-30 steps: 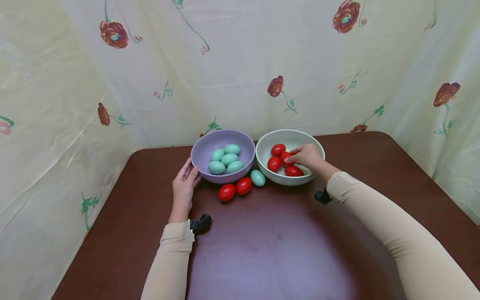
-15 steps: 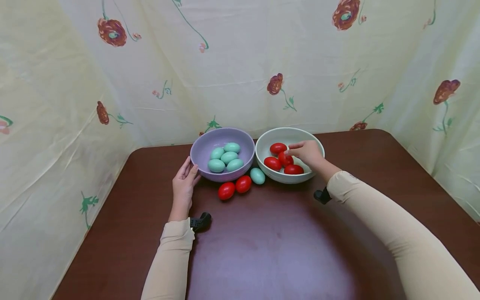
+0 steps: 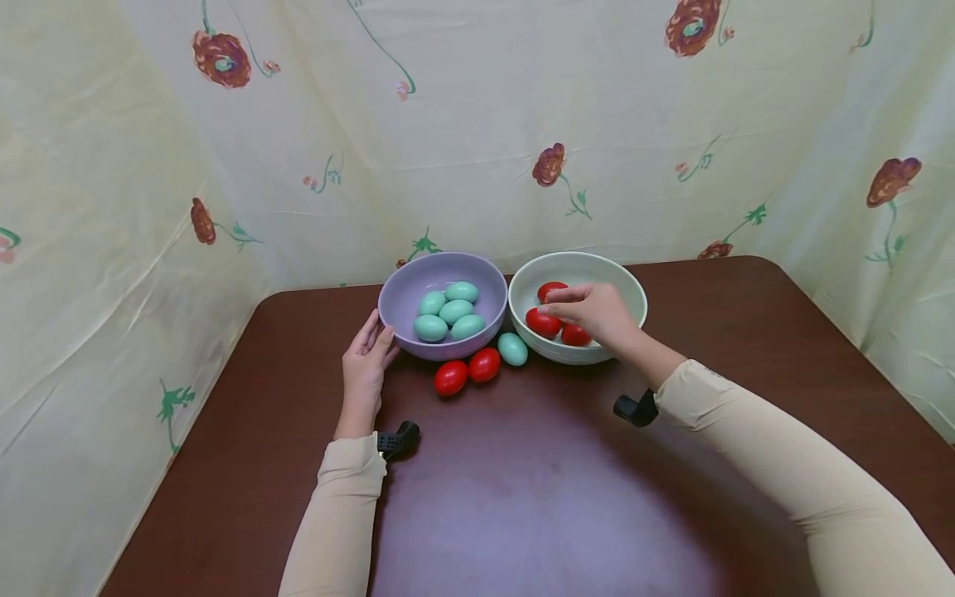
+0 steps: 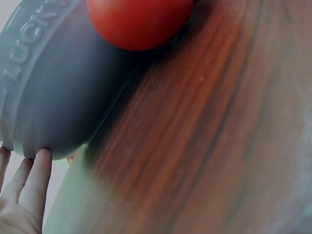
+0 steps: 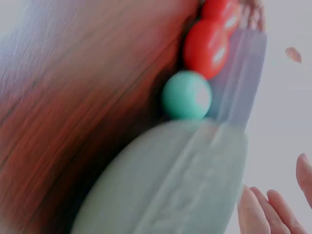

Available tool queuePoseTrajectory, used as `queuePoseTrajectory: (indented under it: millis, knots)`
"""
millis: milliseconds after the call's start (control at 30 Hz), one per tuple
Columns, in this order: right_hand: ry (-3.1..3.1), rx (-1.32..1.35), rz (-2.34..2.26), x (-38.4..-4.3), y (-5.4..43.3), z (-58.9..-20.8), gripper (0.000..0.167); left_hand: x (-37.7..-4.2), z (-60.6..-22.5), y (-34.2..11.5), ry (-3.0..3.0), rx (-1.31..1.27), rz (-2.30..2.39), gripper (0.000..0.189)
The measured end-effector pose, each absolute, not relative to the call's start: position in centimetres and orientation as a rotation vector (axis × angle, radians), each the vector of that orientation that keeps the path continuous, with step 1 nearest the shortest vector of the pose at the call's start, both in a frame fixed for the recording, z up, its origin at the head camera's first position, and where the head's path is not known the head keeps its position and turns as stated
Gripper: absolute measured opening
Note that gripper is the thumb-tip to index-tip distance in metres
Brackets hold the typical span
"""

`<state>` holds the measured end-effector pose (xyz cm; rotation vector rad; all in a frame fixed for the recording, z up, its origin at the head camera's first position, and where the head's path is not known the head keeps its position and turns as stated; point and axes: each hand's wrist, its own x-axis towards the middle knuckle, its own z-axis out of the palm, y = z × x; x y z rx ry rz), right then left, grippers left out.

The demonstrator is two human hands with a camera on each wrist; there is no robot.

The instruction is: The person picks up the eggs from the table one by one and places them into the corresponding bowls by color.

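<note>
My left hand (image 3: pixel 364 365) rests its fairly straight fingertips against the left side of a purple bowl (image 3: pixel 448 267), which holds several turquoise eggs (image 3: pixel 456 312). In the left wrist view, fingers (image 4: pixel 37 183) touch the bowl's outer wall. Above a pale green-white bowl (image 3: pixel 589 269) is my right hand (image 3: pixel 600 313), partly covering the red eggs (image 3: pixel 543 322) inside. No egg shows between thumb and fingers (image 5: pixel 253 214) in the right wrist view; they stand apart. Two red eggs (image 3: pixel 451 378) and one turquoise egg (image 3: pixel 512 349) lie on the table before the bowls.
Both bowls stand side by side near the back edge of a dark brown table (image 3: pixel 522 497). Behind it hangs a flowered cloth (image 3: pixel 462 166). A black wrist camera (image 3: pixel 399 441) is strapped to the left wrist, another (image 3: pixel 636 409) to the right.
My right hand has come away from a red egg in the pale bowl and shifted slightly left, over the eggs. Some red eggs rolled a little. The left hand stays at the purple bowl.
</note>
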<state>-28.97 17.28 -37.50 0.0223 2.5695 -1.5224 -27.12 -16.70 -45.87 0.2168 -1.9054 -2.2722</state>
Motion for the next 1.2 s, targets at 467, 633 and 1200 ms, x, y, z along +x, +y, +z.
queuePoseTrajectory:
  millis: [467, 633, 1200]
  knots:
    - [2.404, -0.181, -1.67, -25.0, 14.0, -38.2, 0.052, -27.0, -45.9, -16.8, -1.907, 0.228, -2.279, 0.059]
    - [2.377, -0.19, -1.639, -24.6, 13.3, -38.9, 0.053, -27.6, -46.9, -17.0, -1.898, 0.224, -2.274, 0.059]
    - [2.364, -0.25, -1.59, -25.2, 11.1, -41.5, 0.05, -28.2, -47.9, -17.2, -1.892, 0.224, -2.247, 0.06]
